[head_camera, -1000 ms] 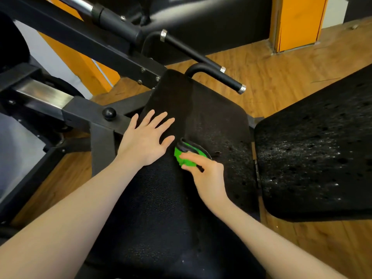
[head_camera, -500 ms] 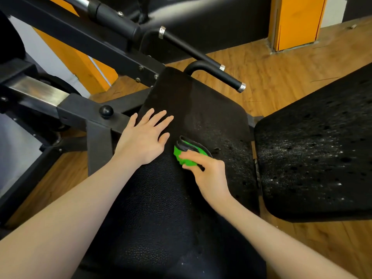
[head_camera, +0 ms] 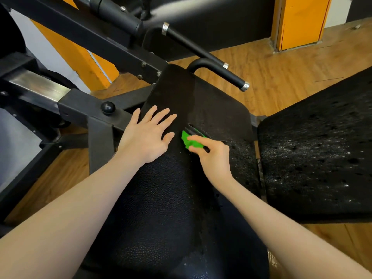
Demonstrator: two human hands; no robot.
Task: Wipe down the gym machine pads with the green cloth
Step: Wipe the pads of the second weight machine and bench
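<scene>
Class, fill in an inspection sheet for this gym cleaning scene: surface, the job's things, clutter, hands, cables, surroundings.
Surface: long black pad, textured; its right strip looks worn or speckled.
Job's things: green cloth bunched on the long pad; second black pad to the right, speckled with pale spots.
Clutter: nothing seen.
Hands: left hand flat on the long pad, fingers spread; right hand grips the cloth.
Cables: nothing seen.
Surroundings: black machine frame with a round knob, black handle bar, wooden floor, orange pillar.

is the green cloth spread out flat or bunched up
Bunched up: the green cloth is a small wad under the right hand fingers on the pad.
</scene>
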